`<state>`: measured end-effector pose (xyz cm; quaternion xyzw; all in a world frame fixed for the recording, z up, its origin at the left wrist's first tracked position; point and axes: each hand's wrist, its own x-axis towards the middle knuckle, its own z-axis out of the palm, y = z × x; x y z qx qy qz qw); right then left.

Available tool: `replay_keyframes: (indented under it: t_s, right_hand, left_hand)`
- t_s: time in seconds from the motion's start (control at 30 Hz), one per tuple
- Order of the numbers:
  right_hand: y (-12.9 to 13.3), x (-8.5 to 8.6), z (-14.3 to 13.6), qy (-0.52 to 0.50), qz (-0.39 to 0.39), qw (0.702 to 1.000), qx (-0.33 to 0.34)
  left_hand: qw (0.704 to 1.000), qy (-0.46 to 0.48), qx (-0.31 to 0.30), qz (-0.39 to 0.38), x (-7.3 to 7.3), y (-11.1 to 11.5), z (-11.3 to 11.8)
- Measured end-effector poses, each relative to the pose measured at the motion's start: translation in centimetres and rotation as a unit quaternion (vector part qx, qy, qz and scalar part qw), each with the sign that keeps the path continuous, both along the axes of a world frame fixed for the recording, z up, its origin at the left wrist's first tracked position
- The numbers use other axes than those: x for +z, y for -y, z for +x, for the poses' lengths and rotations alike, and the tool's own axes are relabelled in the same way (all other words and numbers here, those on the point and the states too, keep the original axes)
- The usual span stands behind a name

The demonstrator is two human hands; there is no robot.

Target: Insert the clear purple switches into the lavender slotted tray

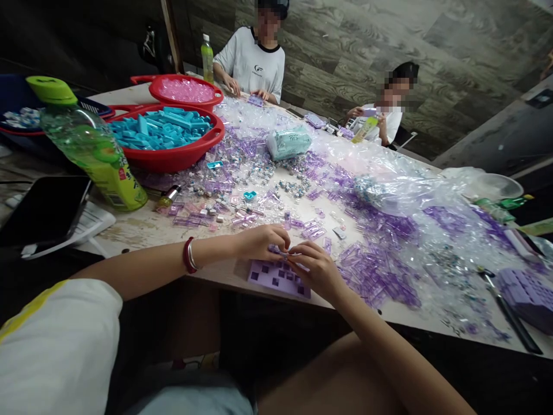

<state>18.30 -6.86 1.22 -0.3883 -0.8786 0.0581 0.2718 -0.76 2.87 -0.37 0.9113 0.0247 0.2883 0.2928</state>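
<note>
A light purple plate with square holes (270, 280) lies at the table's front edge, right under both hands. Above its far side, my left hand (261, 242) is closed, fingers bent round a small clear purple piece (275, 249). My right hand (318, 270) comes in from the other side, its fingertips pinched together and meeting those of the left. Whatever sits between the right fingertips is too small and covered to make out. Loose clear purple pieces (313, 230) lie just beyond the hands, with a small grey piece (339, 233) among them.
Red baskets hold blue parts (164, 129) and pink parts (185, 89). A green-capped bottle (101, 150) and a phone (43, 207) stand left. Purple pieces (384, 265), a tissue pack (289, 142), a black-handled tool (514, 314) and purple blocks (525, 294) spread right. Two people sit opposite.
</note>
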Motion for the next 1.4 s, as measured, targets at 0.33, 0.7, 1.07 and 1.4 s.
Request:
replay_keyframes:
  t_s: [0.33, 0.7, 1.07, 1.4]
  right_hand:
    - [0.4, 0.0, -0.5, 0.028, 0.017, 0.999, 0.001]
    - [0.2, 0.3, -0.9, 0.001, 0.001, 1.0, -0.019]
    - [-0.6, 0.2, -0.5, -0.057, -0.067, 0.996, -0.014]
    - [-1.1, 0.3, -0.6, -0.052, -0.081, 0.995, -0.004]
  left_hand:
    - [0.999, -0.002, 0.021, -0.034, -0.4, 0.1, -0.1]
    - [0.999, -0.008, 0.033, -0.041, 0.3, 0.4, -0.1]
    - [0.992, -0.093, 0.061, 0.054, 1.0, 1.1, 0.0]
    - [0.969, -0.154, 0.034, 0.189, 1.5, 1.3, 0.5]
